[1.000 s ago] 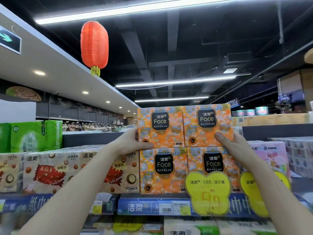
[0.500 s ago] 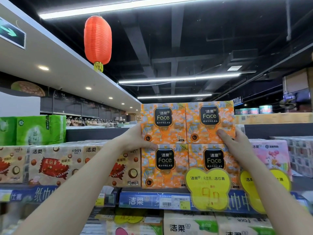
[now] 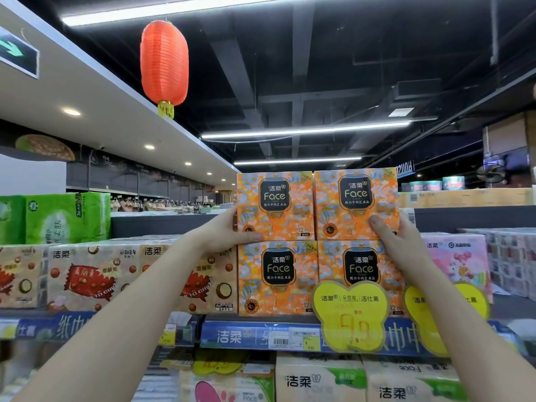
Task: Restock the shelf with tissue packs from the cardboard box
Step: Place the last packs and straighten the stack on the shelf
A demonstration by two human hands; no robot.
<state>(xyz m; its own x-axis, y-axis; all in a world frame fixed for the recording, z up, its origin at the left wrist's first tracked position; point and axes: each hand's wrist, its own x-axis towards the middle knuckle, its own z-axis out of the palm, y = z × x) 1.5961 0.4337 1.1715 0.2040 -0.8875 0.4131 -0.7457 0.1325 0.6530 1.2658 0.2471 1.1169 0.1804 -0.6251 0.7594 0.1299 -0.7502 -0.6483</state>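
Fingers (image 3: 250, 236) of the left hand (image 3: 223, 230) and right hand (image 3: 398, 242) curl round the outer edges of the upper tissue packs (image 3: 316, 204), thumbs on the front. These are stacked on lower packs (image 3: 278, 278) on the shelf (image 3: 237, 335). Printed: "Face", "12".

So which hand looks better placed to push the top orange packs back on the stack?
Probably the right hand: its thumb lies on the upper right pack's front face, ready to push. The left hand clasps the upper left pack's corner, thumb along its bottom edge.
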